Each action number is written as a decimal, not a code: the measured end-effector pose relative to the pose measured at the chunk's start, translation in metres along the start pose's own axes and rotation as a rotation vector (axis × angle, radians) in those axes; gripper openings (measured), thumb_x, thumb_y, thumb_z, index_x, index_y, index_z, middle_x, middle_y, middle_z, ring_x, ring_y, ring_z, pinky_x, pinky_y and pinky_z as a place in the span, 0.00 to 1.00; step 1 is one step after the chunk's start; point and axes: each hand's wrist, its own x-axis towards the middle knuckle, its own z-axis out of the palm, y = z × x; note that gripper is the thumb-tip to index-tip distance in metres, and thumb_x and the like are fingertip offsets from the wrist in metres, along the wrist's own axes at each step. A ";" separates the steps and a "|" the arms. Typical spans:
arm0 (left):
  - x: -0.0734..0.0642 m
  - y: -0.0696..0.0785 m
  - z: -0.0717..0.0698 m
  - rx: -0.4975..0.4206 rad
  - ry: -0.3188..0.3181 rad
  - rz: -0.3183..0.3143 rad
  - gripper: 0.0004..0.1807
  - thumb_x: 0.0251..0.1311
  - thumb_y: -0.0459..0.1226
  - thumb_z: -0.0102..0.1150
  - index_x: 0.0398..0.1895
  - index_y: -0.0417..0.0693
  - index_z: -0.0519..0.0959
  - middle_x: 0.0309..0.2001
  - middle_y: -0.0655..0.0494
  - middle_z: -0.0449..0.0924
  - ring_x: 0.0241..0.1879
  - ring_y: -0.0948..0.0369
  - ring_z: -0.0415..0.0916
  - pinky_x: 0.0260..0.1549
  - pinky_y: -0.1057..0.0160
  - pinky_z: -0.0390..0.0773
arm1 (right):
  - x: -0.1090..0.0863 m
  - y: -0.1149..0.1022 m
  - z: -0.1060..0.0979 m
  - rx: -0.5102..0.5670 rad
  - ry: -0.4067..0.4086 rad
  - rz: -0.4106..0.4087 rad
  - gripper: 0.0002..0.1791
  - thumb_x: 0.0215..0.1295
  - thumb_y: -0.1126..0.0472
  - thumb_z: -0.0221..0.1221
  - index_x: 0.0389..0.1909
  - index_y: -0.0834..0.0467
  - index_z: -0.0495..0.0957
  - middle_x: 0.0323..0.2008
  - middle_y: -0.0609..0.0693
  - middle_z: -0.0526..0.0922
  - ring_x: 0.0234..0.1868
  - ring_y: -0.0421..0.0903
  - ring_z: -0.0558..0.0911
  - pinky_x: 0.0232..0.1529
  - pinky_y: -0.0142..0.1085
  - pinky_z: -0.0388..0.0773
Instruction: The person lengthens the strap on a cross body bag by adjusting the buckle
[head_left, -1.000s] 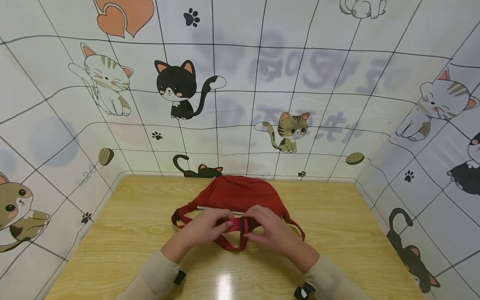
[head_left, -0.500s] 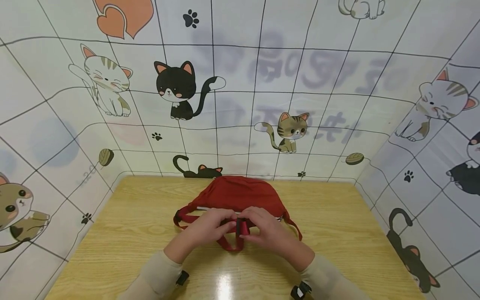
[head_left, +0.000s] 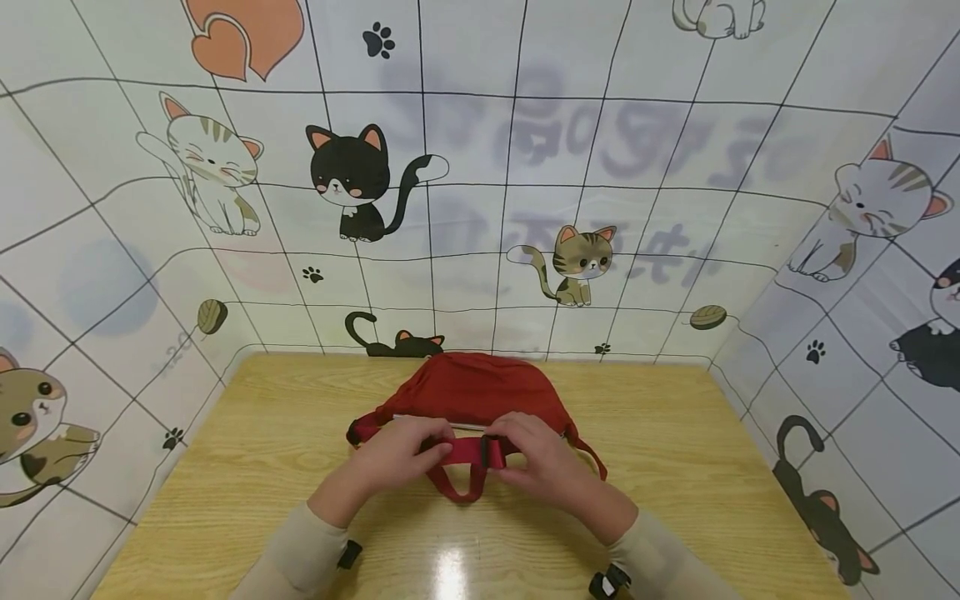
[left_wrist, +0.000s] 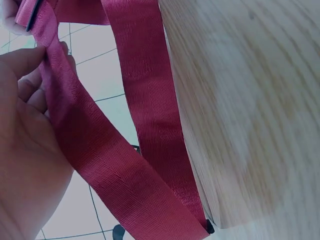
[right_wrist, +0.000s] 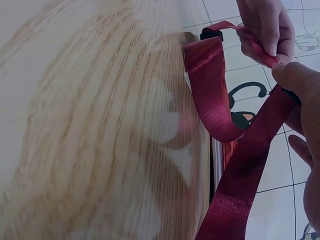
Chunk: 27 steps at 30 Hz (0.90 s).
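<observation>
A red waist bag (head_left: 480, 387) lies toward the back of the table, its strap (head_left: 462, 451) looping out in front. On that strap sits a black slider buckle (head_left: 486, 452). My left hand (head_left: 392, 458) pinches the strap left of the slider, between thumb and fingers. At the slider's right side, my right hand (head_left: 553, 462) grips the slider end of the strap; its fingertips partly cover it. The left wrist view shows the webbing (left_wrist: 107, 160) running down from the left thumb (left_wrist: 25, 61). In the right wrist view a strap length (right_wrist: 235, 185) hangs below the right thumb (right_wrist: 295, 75).
The wooden table (head_left: 660, 467) carries the bag. White grid-patterned sheets with cartoon cats (head_left: 352, 179) stand at the back and both sides. Another strap portion (head_left: 592, 458) lies at the bag's right end, and a black fitting (head_left: 354, 431) is at its left.
Both hands first came closer together, hiding the strap between them. Now they are apart again, the left hand farther left, with a straight stretch of strap showing beside the slider.
</observation>
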 end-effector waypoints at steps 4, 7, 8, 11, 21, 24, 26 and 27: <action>0.002 0.003 0.000 -0.031 -0.004 0.010 0.06 0.80 0.38 0.65 0.43 0.63 0.84 0.32 0.72 0.79 0.31 0.69 0.75 0.34 0.64 0.78 | 0.000 0.000 0.000 0.000 -0.010 -0.009 0.30 0.60 0.59 0.83 0.60 0.54 0.81 0.57 0.45 0.84 0.60 0.43 0.82 0.62 0.39 0.81; 0.004 0.007 0.001 -0.054 -0.003 0.022 0.07 0.80 0.37 0.65 0.43 0.63 0.84 0.32 0.72 0.80 0.31 0.69 0.76 0.34 0.64 0.79 | 0.001 -0.001 0.000 0.005 -0.020 -0.019 0.30 0.60 0.61 0.83 0.60 0.54 0.81 0.57 0.45 0.84 0.59 0.43 0.82 0.62 0.36 0.80; 0.005 0.009 0.001 -0.063 -0.002 0.027 0.07 0.80 0.37 0.65 0.43 0.63 0.84 0.32 0.72 0.80 0.31 0.69 0.76 0.34 0.64 0.79 | 0.002 -0.002 0.000 0.004 -0.023 -0.022 0.30 0.60 0.61 0.83 0.60 0.54 0.81 0.56 0.45 0.84 0.59 0.43 0.82 0.62 0.35 0.80; 0.008 0.014 0.002 -0.086 -0.011 0.041 0.07 0.80 0.36 0.65 0.43 0.61 0.84 0.33 0.70 0.82 0.32 0.69 0.77 0.35 0.65 0.81 | 0.004 -0.003 0.002 0.001 -0.031 -0.030 0.30 0.60 0.61 0.83 0.60 0.54 0.81 0.56 0.44 0.84 0.59 0.42 0.82 0.62 0.34 0.80; 0.010 0.019 0.008 -0.100 -0.008 0.044 0.08 0.80 0.35 0.65 0.46 0.62 0.84 0.36 0.72 0.82 0.33 0.69 0.76 0.36 0.65 0.80 | 0.008 -0.006 0.008 -0.006 -0.014 -0.074 0.30 0.59 0.61 0.84 0.60 0.56 0.81 0.56 0.45 0.84 0.58 0.42 0.83 0.62 0.36 0.80; 0.009 0.018 0.008 -0.101 -0.007 0.043 0.07 0.80 0.36 0.65 0.47 0.62 0.84 0.37 0.71 0.83 0.34 0.69 0.77 0.36 0.65 0.81 | 0.009 -0.006 0.008 -0.011 -0.009 -0.070 0.31 0.58 0.60 0.85 0.60 0.56 0.81 0.55 0.45 0.85 0.57 0.43 0.83 0.61 0.37 0.81; 0.008 0.018 0.008 -0.101 -0.005 0.041 0.06 0.79 0.37 0.66 0.49 0.62 0.84 0.39 0.70 0.85 0.35 0.69 0.78 0.38 0.64 0.82 | 0.009 -0.006 0.009 -0.014 -0.006 -0.065 0.32 0.57 0.60 0.85 0.60 0.56 0.81 0.55 0.45 0.85 0.57 0.43 0.83 0.62 0.38 0.81; 0.008 0.018 0.008 -0.097 -0.005 0.036 0.06 0.79 0.38 0.67 0.51 0.62 0.84 0.39 0.70 0.85 0.35 0.69 0.78 0.38 0.64 0.81 | 0.009 -0.006 0.009 -0.016 -0.006 -0.062 0.32 0.57 0.60 0.85 0.60 0.55 0.81 0.55 0.45 0.85 0.57 0.43 0.83 0.62 0.39 0.81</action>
